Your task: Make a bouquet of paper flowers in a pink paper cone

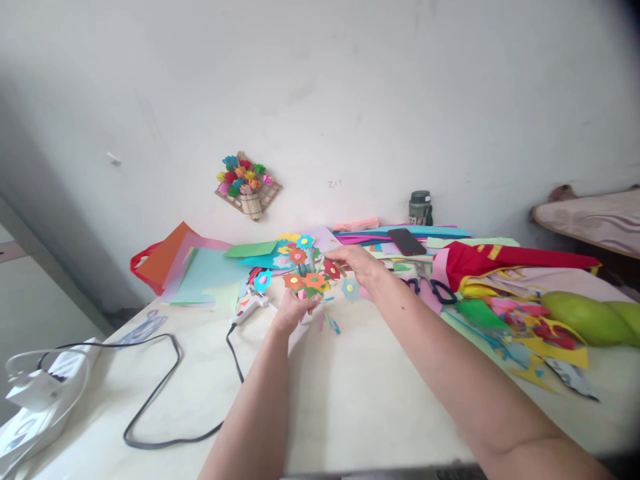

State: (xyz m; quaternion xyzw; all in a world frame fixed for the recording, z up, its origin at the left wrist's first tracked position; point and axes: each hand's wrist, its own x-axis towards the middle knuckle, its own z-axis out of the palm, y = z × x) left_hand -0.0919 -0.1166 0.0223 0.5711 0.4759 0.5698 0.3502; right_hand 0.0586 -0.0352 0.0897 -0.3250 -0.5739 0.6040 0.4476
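A bunch of colourful paper flowers [299, 257] stands near the middle of the table, orange, blue, red and yellow with bright centres. My left hand [295, 308] is closed at the lower front of the bunch, its fingers around the flowers' base. On the right side of the bunch, my right hand [356, 262] reaches in with fingers pinched beside a dark red flower [332, 269]; what lies between the fingertips is too small to tell. A pale blue flower [351, 289] is just below that hand. A white glue gun [250, 307] lies left of my left hand.
Coloured paper sheets [210, 270] lie at back left. A power strip [60, 380] and black cable are at left. Scissors [443, 291], a phone [407, 242], a bottle [421, 208], paper scraps and green fruit [585, 317] are on the right.
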